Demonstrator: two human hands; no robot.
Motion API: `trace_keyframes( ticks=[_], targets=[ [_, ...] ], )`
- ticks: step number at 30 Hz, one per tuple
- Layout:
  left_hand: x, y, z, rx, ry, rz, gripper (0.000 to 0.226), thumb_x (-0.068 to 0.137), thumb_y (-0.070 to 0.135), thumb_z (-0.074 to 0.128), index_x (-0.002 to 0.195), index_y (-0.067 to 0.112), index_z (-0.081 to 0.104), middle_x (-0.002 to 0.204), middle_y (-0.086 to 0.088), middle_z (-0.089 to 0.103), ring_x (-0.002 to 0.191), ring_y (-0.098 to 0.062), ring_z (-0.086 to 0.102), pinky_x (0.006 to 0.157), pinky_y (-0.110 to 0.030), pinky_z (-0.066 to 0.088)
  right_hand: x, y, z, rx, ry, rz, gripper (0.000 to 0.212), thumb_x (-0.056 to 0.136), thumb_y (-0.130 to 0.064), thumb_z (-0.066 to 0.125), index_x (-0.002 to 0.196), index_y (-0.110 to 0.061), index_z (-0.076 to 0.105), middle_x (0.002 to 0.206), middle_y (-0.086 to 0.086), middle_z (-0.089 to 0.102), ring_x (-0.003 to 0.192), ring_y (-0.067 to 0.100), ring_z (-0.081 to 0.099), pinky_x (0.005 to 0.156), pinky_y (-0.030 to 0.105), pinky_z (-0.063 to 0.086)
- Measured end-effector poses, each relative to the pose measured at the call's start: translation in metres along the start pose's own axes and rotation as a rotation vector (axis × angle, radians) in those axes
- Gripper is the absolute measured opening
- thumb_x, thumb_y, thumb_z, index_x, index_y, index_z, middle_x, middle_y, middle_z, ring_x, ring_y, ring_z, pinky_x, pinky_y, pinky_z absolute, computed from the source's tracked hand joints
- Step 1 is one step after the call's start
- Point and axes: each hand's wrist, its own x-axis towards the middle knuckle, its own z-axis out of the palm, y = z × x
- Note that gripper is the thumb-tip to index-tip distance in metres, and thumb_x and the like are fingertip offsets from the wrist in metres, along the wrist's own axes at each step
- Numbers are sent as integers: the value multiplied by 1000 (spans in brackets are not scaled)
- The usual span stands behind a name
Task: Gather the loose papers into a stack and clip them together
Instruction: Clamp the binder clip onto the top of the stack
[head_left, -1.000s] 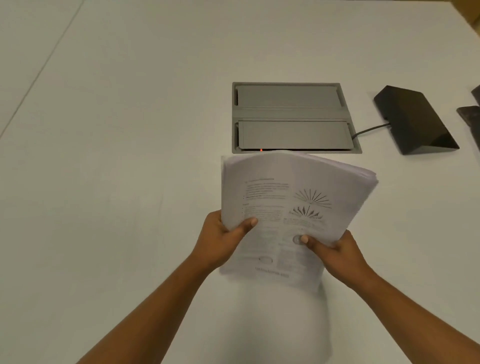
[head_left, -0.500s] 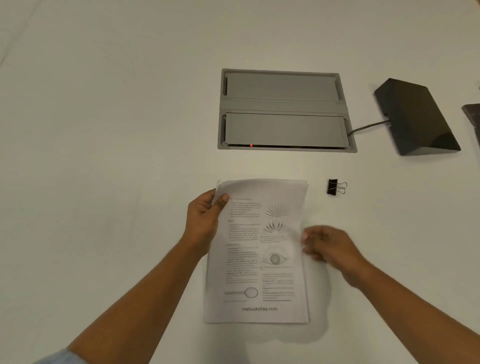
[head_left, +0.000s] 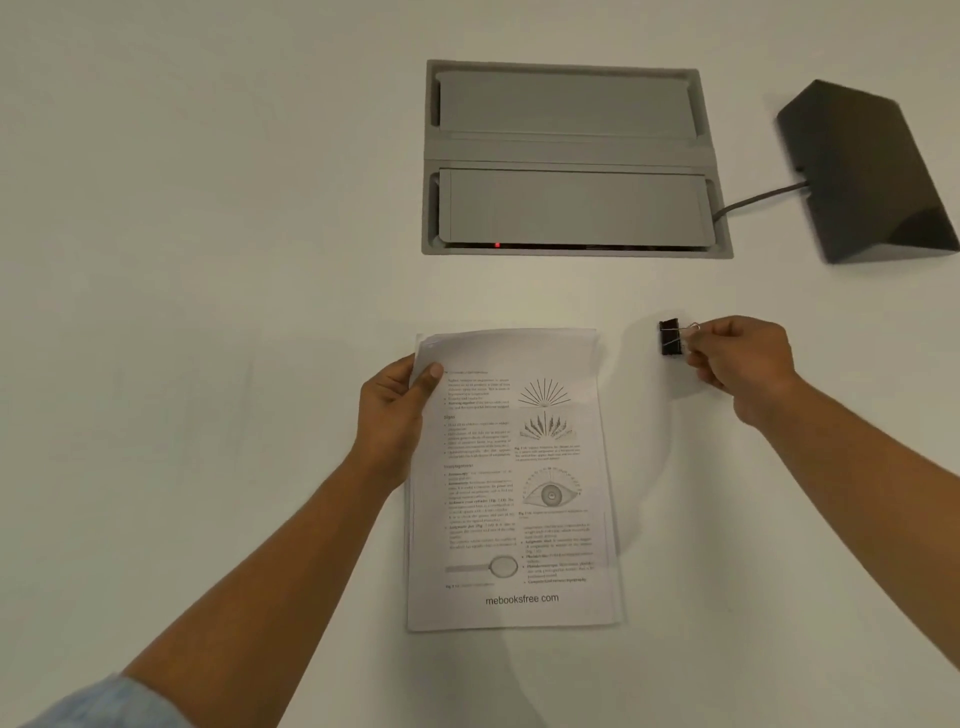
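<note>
A: Where's everything?
B: The paper stack (head_left: 511, 478) lies on the bench (head_left: 208, 312), left hand (head_left: 395, 410) grasping its edge; right hand (head_left: 740, 358) pinches the binder clip (head_left: 670, 338).
A: Advice?
B: Squeeze the handles wide; seat it over squared edges.

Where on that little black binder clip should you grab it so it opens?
By the wire handles, probably. On the binder clip they point right, toward the right hand, whose fingers already pinch them. The black body's mouth appears to face left, toward the paper stack, so coming from the right leaves it free.
</note>
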Motion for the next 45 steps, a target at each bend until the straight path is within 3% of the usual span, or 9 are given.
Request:
trace_keyframes(
  ticks=[6,12,17,20,24,32,35,41,45],
  targets=[
    [3,-2,-1,-17,-10,-9,20,95,16,62,112,9,71,98,-6,77,85,-25,75,74,-40,62,-22,-23,12,-38,-247,-48,7,86,-14,71,85,-10,67,93,5,69,84,17,65,74,30,54],
    [6,-3,-3,-46,-7,-21,20,93,17,64,111,13,72,104,-11,76,90,-30,74,79,-45,61,-45,-50,40,-19,-451,-130,9,83,-4,72,82,-4,63,88,13,68,79,22,67,77,31,58],
    [3,-5,-2,-56,11,0,21,94,16,64,112,10,72,101,-9,77,89,-27,74,79,-43,62,-58,-72,62,-146,-562,-275,41,72,-5,82,110,-10,66,97,6,76,92,19,74,83,32,56],
    [2,-6,-2,-66,11,14,20,94,15,64,111,10,73,101,-10,77,90,-29,74,79,-43,61,-66,-86,74,-317,-592,-400,35,70,-11,85,102,-15,73,95,-2,76,84,10,75,72,25,56],
    [2,-7,-4,-40,11,26,19,94,16,63,110,13,73,101,-9,77,89,-29,75,77,-42,62,-73,-100,87,-449,-674,-544,41,67,-14,87,105,-20,74,103,-1,73,88,9,74,79,23,60],
    [2,-6,-1,-37,5,36,22,94,13,62,113,10,72,100,-9,78,87,-27,75,73,-36,63,-73,-110,106,-658,-618,-860,30,69,-16,86,98,-15,77,87,-5,71,78,4,68,79,18,57],
    [1,-6,-1,-44,2,42,21,94,11,61,112,12,72,99,-8,78,86,-25,75,72,-35,63,-70,-116,113,-747,-654,-915,27,73,-17,83,99,-15,78,88,-7,71,72,0,65,71,6,50],
    [1,-8,-1,-26,1,44,20,94,14,61,111,17,72,99,-6,79,87,-27,75,76,-41,63,-67,-124,129,-860,-737,-953,25,75,-19,82,99,-16,77,92,-2,76,77,3,67,73,10,52],
    [1,-9,1,-10,9,54,21,94,12,61,109,20,73,95,-1,79,85,-24,76,74,-36,63,-65,-126,140,-912,-814,-922,32,73,-21,84,104,-16,75,96,-2,74,84,6,69,78,17,56]
  ],
)
